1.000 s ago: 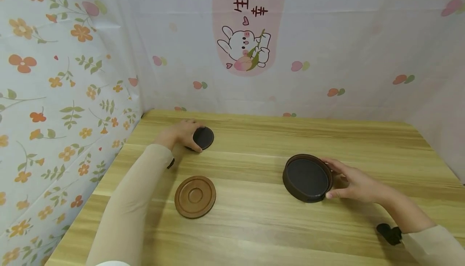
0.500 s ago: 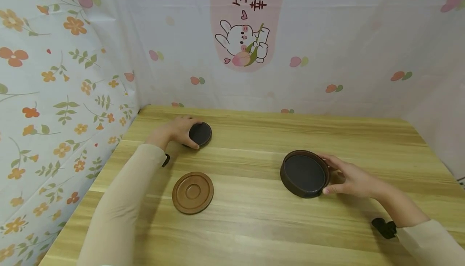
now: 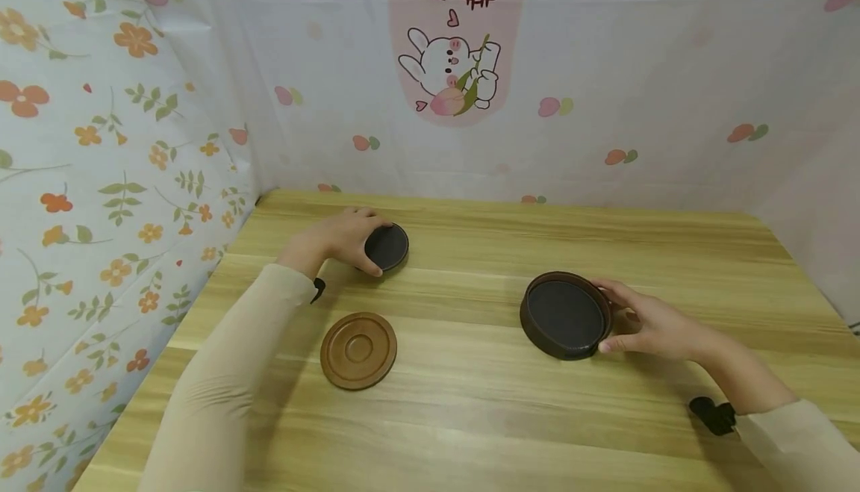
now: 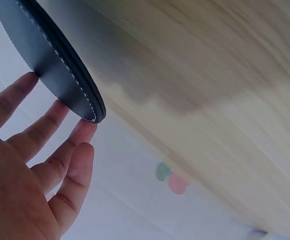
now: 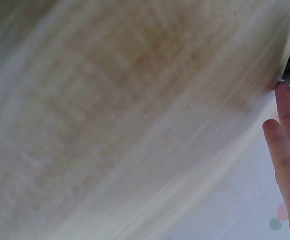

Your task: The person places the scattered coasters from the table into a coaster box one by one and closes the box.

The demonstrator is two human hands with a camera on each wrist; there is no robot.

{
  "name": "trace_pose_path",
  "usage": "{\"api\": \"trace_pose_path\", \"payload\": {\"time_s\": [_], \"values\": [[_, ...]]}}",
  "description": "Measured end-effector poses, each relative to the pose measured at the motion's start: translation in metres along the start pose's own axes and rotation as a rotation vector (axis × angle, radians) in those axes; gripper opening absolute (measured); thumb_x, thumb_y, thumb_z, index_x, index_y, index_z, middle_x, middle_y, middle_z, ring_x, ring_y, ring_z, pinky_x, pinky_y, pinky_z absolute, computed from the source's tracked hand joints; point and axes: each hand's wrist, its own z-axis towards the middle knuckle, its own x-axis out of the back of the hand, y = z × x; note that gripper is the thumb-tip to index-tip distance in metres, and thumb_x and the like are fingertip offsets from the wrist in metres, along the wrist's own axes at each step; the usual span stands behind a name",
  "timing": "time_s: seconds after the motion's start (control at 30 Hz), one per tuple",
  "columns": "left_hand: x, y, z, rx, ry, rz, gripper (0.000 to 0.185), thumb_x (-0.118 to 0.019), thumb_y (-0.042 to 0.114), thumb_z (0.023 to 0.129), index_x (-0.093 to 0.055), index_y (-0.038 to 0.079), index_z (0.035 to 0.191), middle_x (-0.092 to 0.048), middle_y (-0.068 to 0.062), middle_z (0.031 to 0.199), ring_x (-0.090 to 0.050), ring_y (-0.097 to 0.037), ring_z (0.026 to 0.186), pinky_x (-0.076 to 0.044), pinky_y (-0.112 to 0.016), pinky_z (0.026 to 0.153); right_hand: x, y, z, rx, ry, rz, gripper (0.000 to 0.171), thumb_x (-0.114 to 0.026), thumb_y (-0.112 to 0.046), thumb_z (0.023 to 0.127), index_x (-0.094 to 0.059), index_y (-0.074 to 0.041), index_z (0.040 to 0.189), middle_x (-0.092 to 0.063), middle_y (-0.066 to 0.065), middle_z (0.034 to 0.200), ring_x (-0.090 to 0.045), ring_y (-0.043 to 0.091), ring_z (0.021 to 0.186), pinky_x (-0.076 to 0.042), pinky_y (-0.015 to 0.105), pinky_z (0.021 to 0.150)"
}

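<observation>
"What's lying nearest?"

"A brown disc (image 3: pixel 358 350), on the surface (image 3: pixel 457 421). Beyond it, the right hand (image 3: pixel 655 329) is pinching a dark dish (image 3: pixel 537 337) by its right side; at far left, the left hand (image 3: pixel 341 238) is pinching a black coaster (image 3: pixel 390 247) by its rim."

"What could be going wrong?"

"The dish could be skidding if that one-sided hold is loosening; the coaster could be slipping — its edge alone is being gripped."

"Where are they pointing?"

"Both faces are looking broadly upward — and, being round, neither is showing a long axis."
</observation>
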Motion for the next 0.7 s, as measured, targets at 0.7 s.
{"api": "trace_pose_path", "payload": {"time_s": [0.7], "values": [[0.006,0.074,0.019,-0.203,-0.008,0.145,0.091,-0.082,0.052,0.073,-0.042,0.022,0.15,-0.041,-0.01,0.15,-0.042,-0.032,0.13,-0.046,-0.049,0.101,0.0,0.003,-0.001,0.004,0.007,0.0,0.093,-0.082,-0.024,0.081,-0.028,0.0,0.153,-0.05,0.03,0.143,-0.051,0.019,0.132,-0.049,0.061,0.091]]}}
